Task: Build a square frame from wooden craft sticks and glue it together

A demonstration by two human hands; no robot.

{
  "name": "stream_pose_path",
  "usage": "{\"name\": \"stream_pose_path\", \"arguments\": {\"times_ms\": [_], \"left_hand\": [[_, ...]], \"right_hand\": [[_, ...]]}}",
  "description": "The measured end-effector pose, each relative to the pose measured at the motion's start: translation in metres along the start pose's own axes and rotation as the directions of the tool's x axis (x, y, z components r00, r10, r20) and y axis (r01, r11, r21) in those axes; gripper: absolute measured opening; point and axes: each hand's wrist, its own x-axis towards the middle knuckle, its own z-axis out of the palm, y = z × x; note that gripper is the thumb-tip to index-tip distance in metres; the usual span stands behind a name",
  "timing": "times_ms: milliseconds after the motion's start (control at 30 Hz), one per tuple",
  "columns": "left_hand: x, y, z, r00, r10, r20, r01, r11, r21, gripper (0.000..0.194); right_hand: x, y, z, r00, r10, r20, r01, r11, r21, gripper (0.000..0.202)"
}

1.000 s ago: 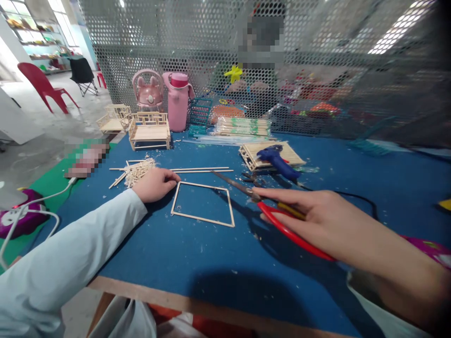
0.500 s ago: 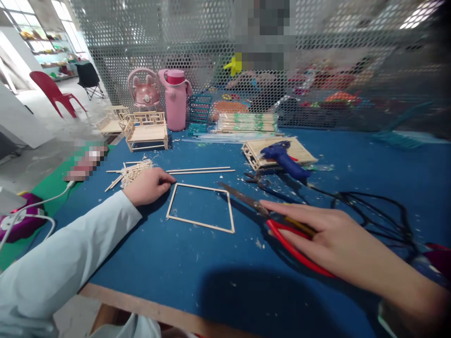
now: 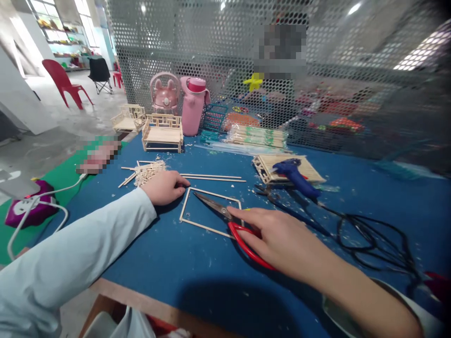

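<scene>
Head view: right hand (image 3: pixel 276 234) around one pair of scissors (image 3: pixel 224 211), left hand (image 3: pixel 163 188) (grip unclear) beside one stick frame (image 3: pixel 207 229).

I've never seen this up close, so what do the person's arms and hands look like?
The left hand and right hand wear no gloves. The left sleeve is pale blue, creased and reaches the wrist; the loose right sleeve leaves much of the forearm bare.

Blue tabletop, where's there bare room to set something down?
Mostly between the stick frame and the near wooden edge. It's crowded at the stick pile beside the left hand, under the scissors in the right hand, and around the glue gun, pliers and black cord.
</scene>
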Motion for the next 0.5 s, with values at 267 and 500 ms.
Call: {"name": "stream_pose_path", "arguments": {"times_ms": [267, 500], "left_hand": [[0.001, 0.002, 0.001, 0.997, -0.074, -0.007, 0.074, 0.996, -0.053, 0.031], [0.001, 0.003, 0.001, 0.998, -0.07, -0.007, 0.07, 0.996, -0.058, 0.034]], "right_hand": [[0.018, -0.002, 0.009, 1.0, 0.015, 0.025, -0.016, 0.999, 0.044, 0.039], [0.02, 0.0, 0.009, 0.999, -0.003, 0.032, 0.001, 0.998, 0.058, 0.04]]}}
